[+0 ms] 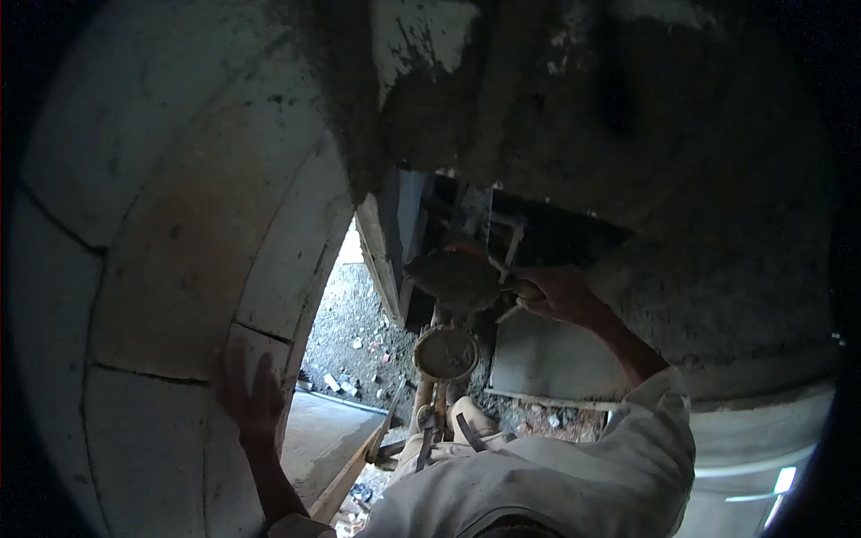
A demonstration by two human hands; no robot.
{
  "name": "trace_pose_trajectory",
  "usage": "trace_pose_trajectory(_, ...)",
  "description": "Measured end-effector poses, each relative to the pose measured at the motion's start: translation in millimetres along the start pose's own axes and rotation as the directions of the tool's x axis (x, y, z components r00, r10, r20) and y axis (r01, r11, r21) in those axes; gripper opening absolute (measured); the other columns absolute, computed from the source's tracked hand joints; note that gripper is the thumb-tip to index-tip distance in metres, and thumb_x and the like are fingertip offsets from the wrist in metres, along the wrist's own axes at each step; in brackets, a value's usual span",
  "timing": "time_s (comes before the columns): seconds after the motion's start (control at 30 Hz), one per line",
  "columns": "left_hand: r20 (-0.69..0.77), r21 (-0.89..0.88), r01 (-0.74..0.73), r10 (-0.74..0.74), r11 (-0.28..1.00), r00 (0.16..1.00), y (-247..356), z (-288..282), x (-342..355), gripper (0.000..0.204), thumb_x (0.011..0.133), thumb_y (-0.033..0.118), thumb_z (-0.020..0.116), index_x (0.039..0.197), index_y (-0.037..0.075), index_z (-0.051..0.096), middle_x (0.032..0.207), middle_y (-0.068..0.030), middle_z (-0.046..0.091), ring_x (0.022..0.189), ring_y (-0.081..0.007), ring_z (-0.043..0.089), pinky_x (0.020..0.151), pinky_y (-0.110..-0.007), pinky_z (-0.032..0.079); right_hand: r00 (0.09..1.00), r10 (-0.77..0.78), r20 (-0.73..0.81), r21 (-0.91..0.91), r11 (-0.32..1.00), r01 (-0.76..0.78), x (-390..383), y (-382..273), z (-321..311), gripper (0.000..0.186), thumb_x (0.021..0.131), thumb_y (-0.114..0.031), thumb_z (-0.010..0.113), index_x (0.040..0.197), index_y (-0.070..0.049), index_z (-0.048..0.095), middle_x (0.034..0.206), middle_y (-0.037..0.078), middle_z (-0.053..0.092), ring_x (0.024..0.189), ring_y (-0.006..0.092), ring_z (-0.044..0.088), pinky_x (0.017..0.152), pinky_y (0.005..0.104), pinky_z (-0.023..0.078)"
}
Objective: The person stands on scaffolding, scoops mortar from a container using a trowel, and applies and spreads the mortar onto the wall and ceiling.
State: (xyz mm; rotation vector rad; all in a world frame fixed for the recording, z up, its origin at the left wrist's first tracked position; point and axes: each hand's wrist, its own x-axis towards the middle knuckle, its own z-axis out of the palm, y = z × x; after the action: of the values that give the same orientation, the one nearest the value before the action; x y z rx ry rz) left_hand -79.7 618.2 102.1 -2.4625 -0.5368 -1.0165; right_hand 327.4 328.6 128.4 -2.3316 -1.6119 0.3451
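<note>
Pale blocks [148, 421] rise left of the pan [447, 378], the left hand [249, 394] spread against them; just beyond the pan, a trowel [456, 276], gripped by the right hand [565, 294], seems mid-carry, calling for a level hold.

dim, with dark fisheye edges

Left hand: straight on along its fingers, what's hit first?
Likely the dark joint between pale wall blocks, just ahead of the left hand. It seems to lie against the blocks already, but depth is unclear in this light.
</note>
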Motion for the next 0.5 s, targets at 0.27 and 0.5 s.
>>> trace_pose_trajectory(0.27, -0.344, 0.517, 0.202, -0.014, 0.832, 0.939, -30, -71, 23, 0.030, 0.094, 0.027, 0.049, 0.117, 0.009, 0.054, 0.124, -0.0164, 0.054, 0.115, -0.0372, 0.050, 0.093, -0.053, 0.041, 0.818, -0.503, 0.280, 0.300, 0.855, 0.424, 60, -89, -127, 0.039, 0.079, -0.028, 0.069, 0.109, -0.007, 0.057, 0.089, 0.012, 0.064, 0.079, 0.0278, 0.063, 0.068, 0.0356, 0.050)
trace_pose_trajectory(0.5, -0.259, 0.633, 0.183, -0.017, 0.752, 0.966, -25, -61, 31, 0.036, 0.089, 0.042, 0.055, 0.114, 0.017, 0.058, 0.127, -0.0090, 0.053, 0.121, -0.0348, 0.043, 0.097, -0.046, 0.034, 0.990, 0.082, 0.111, 0.252, 0.962, -0.108, 181, -4, -174, 0.024, 0.090, -0.023, 0.052, 0.106, -0.007, 0.060, 0.080, 0.004, 0.062, 0.063, 0.0133, 0.054, 0.060, 0.0303, 0.049)
